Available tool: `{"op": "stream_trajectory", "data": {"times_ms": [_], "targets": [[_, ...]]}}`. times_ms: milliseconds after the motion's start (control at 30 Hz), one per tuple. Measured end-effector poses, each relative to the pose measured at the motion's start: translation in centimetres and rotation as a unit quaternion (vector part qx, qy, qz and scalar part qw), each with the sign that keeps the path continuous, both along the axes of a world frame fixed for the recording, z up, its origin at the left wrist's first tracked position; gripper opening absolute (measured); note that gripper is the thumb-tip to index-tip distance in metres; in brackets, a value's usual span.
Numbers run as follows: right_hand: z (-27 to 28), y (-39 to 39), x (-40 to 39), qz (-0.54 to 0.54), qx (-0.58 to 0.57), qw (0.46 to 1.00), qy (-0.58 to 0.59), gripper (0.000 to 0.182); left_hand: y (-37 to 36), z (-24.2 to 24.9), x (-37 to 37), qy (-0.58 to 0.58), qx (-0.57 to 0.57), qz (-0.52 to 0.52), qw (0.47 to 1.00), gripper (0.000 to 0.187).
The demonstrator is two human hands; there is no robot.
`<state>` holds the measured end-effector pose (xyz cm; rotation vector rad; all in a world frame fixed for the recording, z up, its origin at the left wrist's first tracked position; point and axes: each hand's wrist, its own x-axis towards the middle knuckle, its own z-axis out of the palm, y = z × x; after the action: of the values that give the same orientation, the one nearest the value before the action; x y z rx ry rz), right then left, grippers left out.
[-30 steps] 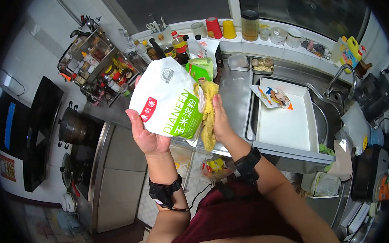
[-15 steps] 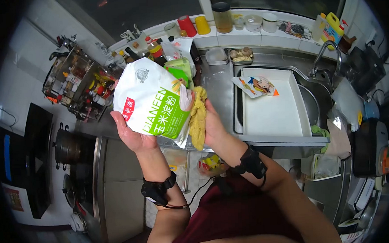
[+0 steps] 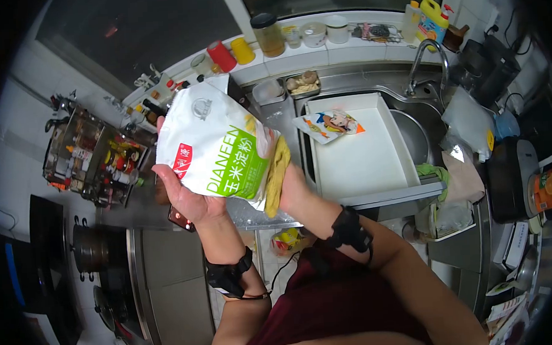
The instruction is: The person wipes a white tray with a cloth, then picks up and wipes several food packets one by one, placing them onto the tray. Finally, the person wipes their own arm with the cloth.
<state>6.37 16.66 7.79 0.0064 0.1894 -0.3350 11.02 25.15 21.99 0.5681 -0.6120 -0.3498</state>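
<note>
A white and green bag of corn starch (image 3: pixel 215 135) is held up in front of me above the counter, its printed face toward me. My left hand (image 3: pixel 193 200) grips it from the left and below, the thumb at its lower left edge. A yellow cloth (image 3: pixel 279 182) lies along the bag's right side. My right hand (image 3: pixel 294 189) is closed on this cloth and presses it against the bag; most of its fingers are hidden behind. Below the bag, beside my left wrist, a dark phone-like object (image 3: pixel 181 219) shows at the counter's edge.
To the right, a white tray (image 3: pixel 366 168) sits over the sink with a printed packet (image 3: pixel 330 126) at its left edge. The faucet (image 3: pixel 429 64) stands behind. A rack of bottles (image 3: pixel 94 151) is on the left. Cups and jars (image 3: pixel 269 35) line the windowsill.
My view has shifted, so the sink and sill sit further left. The bag has tilted slightly and stays in my hands. My right hand and the cloth remain at its right side.
</note>
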Motion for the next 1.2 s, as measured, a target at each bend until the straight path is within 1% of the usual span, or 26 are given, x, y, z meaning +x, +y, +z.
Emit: {"op": "stream_trajectory", "data": {"times_ms": [67,133,167,267,367,400,500,600,700,767,833,867,900,967,1033,1067,1133,1167,1200], "targets": [[2.2,1.7,-2.3,-0.005,-0.01,1.0,0.004,0.035,-1.5,0.5,-0.3,-0.009,-0.008,0.003,1.0,0.071],[2.9,3.4,-3.2,-0.038,-0.071,0.996,0.047,0.035,-3.2,1.1,-0.8,-0.02,-0.01,0.022,1.0,0.072],[2.9,3.6,-3.6,-0.054,-0.099,0.991,0.071,0.034,-3.8,1.1,-0.9,-0.023,-0.01,0.016,1.0,0.071],[2.5,2.2,-4.7,-0.034,-0.179,0.978,0.104,0.031,-5.9,0.9,-0.9,-0.032,-0.007,0.008,0.999,0.071],[2.4,-0.6,-6.3,-0.01,-0.249,0.959,0.137,0.028,-8.1,0.5,-1.3,-0.021,-0.01,-0.026,0.999,0.07],[2.0,-1.8,-6.5,-0.018,-0.281,0.946,0.161,0.026,-8.7,0.3,-1.4,-0.021,0.007,-0.034,0.999,0.071],[1.1,-5.7,-8.2,-0.034,-0.328,0.898,0.29,0.026,-11.6,-0.5,-1.5,-0.014,0.006,-0.062,0.998,0.071],[-0.8,-11.0,-11.8,-0.071,-0.24,0.912,0.325,0.026,-15.4,-1.2,-1.5,-0.022,0.046,-0.06,0.997,0.068],[-1.8,-14.4,-14.7,-0.18,-0.159,0.921,0.306,0.027,-19.9,-2.4,-2.3,-0.015,0.093,-0.037,0.995,0.066],[-1.6,-15.9,-15.6,-0.186,-0.149,0.924,0.3,0.028,-23.1,-4.7,-2.6,-0.02,0.121,-0.005,0.992,0.064],[-1.5,-17.2,-16.1,-0.189,-0.134,0.93,0.287,0.029,-25.7,-6.5,-3.5,0.035,0.139,-0.041,0.989,0.063],[-1.4,-17.6,-15.9,-0.186,-0.123,0.935,0.277,0.029,-27.2,-8.3,-3.4,0.038,0.138,-0.044,0.989,0.063],[-1.5,-17.9,-15.7,-0.183,-0.112,0.94,0.267,0.03,-28.4,-8.9,-3.9,0.041,0.141,-0.052,0.988,0.064],[-2.0,-19.1,-14.9,-0.172,-0.108,0.933,0.297,0.03,-30.1,-10.6,-4.9,0.03,0.184,-0.063,0.98,0.067],[-2.3,-20.6,-14.1,-0.165,-0.091,0.927,0.323,0.03,-31.5,-11.7,-5.9,0.004,0.228,-0.058,0.972,0.066],[-2.6,-21.4,-13.7,-0.182,-0.083,0.921,0.333,0.03,-32.0,-12.3,-6.4,-0.017,0.26,-0.034,0.965,0.07],[-3.2,-23.2,-13.3,-0.187,-0.069,0.908,0.368,0.029,-33.4,-14.0,-6.7,-0.016,0.344,0.06,0.937,0.064],[-3.6,-24.0,-13.3,-0.189,-0.064,0.901,0.384,0.028,-34.4,-16.1,-5.7,-0.002,0.386,0.097,0.918,0.061],[-4.5,-24.9,-13.2,-0.19,-0.066,0.902,0.382,0.028,-35.0,-17.8,-4.8,0.046,0.432,0.078,0.897,0.061]]}}
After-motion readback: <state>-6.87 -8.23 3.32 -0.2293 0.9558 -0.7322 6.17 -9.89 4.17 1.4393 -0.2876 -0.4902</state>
